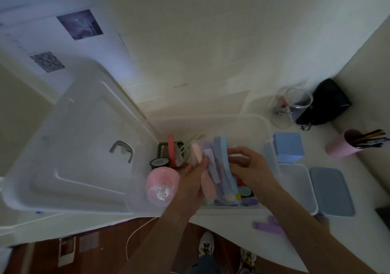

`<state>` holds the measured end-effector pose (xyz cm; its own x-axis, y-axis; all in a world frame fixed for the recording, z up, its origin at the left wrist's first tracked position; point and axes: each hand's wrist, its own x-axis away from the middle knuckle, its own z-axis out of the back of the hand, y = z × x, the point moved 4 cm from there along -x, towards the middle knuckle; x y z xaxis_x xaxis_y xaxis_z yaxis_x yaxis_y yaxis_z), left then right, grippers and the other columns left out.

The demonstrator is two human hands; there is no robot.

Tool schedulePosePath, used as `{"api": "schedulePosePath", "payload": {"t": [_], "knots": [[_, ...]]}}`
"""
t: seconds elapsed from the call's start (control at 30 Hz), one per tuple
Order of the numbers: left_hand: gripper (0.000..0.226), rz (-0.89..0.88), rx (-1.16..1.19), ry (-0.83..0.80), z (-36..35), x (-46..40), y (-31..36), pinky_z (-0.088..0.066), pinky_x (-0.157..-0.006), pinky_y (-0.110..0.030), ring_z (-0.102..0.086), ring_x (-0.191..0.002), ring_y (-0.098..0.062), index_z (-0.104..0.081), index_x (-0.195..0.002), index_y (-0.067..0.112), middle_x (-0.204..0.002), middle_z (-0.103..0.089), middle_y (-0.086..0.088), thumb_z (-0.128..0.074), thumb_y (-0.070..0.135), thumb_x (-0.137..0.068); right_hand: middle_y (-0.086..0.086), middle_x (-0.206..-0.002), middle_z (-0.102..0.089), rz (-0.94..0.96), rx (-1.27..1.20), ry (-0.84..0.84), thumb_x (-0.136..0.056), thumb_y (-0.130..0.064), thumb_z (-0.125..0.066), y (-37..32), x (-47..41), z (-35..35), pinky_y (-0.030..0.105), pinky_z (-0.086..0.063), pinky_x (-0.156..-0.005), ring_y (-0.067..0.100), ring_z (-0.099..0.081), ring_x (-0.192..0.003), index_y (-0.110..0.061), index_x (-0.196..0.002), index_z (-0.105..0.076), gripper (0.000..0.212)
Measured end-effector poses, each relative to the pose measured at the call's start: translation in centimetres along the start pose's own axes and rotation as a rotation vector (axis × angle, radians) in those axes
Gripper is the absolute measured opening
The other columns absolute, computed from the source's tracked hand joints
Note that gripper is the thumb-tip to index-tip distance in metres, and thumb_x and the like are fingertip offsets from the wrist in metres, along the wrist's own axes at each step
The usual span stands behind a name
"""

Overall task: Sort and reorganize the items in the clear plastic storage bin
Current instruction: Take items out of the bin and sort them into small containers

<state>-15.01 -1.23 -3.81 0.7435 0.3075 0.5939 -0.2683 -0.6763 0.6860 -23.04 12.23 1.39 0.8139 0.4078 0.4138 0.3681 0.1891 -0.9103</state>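
Note:
The clear plastic storage bin (261,123) stands on the white table before me. Over it, my left hand (193,180) and my right hand (251,168) both grip a bunch of flat pastel strips (219,161), pink, purple and blue, standing on end. Inside the bin lie a pink round container (161,186), a red comb (172,151), a green comb (185,149), a dark green basket (163,150) and a black tape roll (159,162). Small coloured items show under my right wrist, partly hidden.
The bin's clear lid (80,147) leans at the left. On the right sit a blue box (288,147), a clear small tub (299,187), a grey-blue lid (331,191), a glass jar (293,107), a black object (329,102) and a pink pencil cup (341,145). Purple strips (270,226) lie near the table edge.

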Motion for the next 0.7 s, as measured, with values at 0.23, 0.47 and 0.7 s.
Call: {"api": "schedulePosePath", "payload": {"t": [0.23, 0.47, 0.7], "knots": [[0.031, -0.026, -0.002, 0.048, -0.2, 0.3, -0.3, -0.060, -0.075, -0.037, -0.071, -0.094, -0.032, -0.074, -0.109, 0.006, -0.104, -0.073, -0.018, -0.070, 0.026, -0.085, 0.004, -0.072, -0.071, -0.091, 0.139, -0.061, -0.088, 0.005, -0.065, 1.0, -0.2, -1.1, 0.020, -0.047, -0.048, 0.008, -0.063, -0.054, -0.006, -0.103, -0.065, 0.019], [0.039, 0.131, 0.070, -0.089, -0.8, 1.6, 0.3, -0.060, -0.071, -0.034, -0.075, -0.086, -0.026, -0.070, -0.111, 0.003, -0.098, -0.076, -0.015, -0.046, 0.033, -0.105, 0.000, -0.068, -0.071, -0.166, 0.058, -0.173, -0.092, 0.002, -0.061, -0.5, 0.5, -1.0, 0.013, -0.045, -0.046, 0.002, -0.062, -0.049, -0.006, -0.103, -0.073, 0.018], [0.078, 0.086, 0.046, -0.010, -0.9, 0.8, 0.1, -0.059, -0.063, -0.027, -0.073, -0.079, -0.015, -0.049, -0.142, 0.001, -0.098, -0.075, -0.010, -0.070, 0.049, -0.084, -0.001, -0.058, -0.068, -0.081, 0.244, -0.058, -0.086, 0.006, -0.065, -1.0, 0.1, -0.7, 0.017, -0.042, -0.042, 0.005, -0.057, -0.043, -0.011, -0.089, -0.073, 0.019]]}}
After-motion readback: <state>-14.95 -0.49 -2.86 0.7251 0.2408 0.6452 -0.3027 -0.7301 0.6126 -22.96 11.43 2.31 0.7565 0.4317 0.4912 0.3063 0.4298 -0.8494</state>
